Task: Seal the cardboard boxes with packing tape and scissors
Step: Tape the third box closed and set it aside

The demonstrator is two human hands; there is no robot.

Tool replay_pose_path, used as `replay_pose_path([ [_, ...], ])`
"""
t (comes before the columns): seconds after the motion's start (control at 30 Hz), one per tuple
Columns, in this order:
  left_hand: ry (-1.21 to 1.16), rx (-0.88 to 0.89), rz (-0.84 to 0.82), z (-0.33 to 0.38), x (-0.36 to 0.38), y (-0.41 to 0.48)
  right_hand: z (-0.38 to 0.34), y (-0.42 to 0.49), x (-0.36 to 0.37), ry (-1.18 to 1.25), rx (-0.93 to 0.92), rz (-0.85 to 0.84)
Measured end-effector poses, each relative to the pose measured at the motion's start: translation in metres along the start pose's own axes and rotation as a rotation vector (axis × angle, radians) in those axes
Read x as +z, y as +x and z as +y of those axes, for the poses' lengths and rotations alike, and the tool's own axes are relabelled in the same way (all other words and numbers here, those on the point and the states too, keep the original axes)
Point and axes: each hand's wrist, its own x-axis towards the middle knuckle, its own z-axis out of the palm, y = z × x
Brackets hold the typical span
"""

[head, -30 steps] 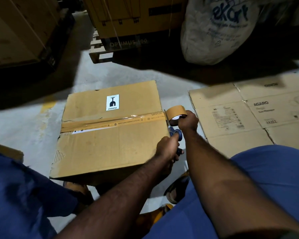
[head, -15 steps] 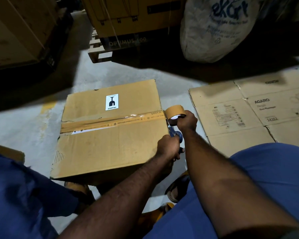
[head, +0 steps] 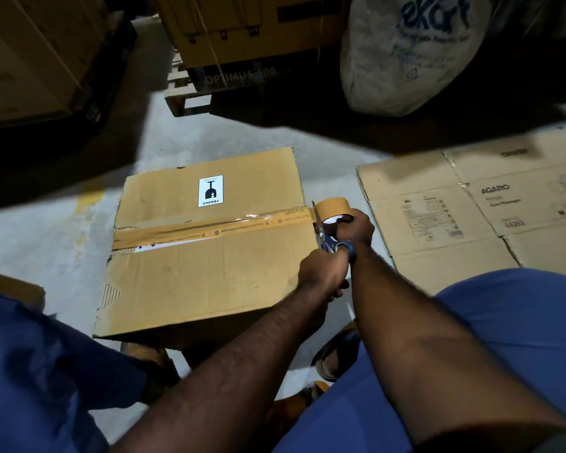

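Note:
A closed cardboard box with a FRAGILE sticker lies on the floor in front of me. A strip of brown tape runs across its top seam to the right edge. Just past that edge, my right hand holds the brown tape roll, still joined to the strip. My left hand grips the blue-handled scissors just below the roll. Their blades point up at the tape between the box edge and the roll.
Flattened cardboard sheets lie on the floor to the right. Behind stand a wooden pallet with a large yellow box, a white sack, and another big box at far left. My blue-clad knees frame the box.
The scissors' blades have risen a little towards the tape at the box's right edge. Both hands and the roll stay almost where they were.

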Motion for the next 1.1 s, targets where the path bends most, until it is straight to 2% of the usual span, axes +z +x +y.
replay_pose_path([
  [0.43, 0.209, 0.061, 0.065, 0.005, 0.009, 0.002, 0.003, 0.001, 0.004, -0.028, -0.006, -0.009],
  [0.77, 0.253, 0.073, 0.105, 0.000, 0.013, 0.010, 0.005, -0.002, 0.004, -0.028, -0.016, -0.024],
  [1.1, 0.209, 0.095, 0.072, -0.003, 0.005, 0.004, -0.001, -0.009, -0.006, -0.119, -0.089, 0.103],
])
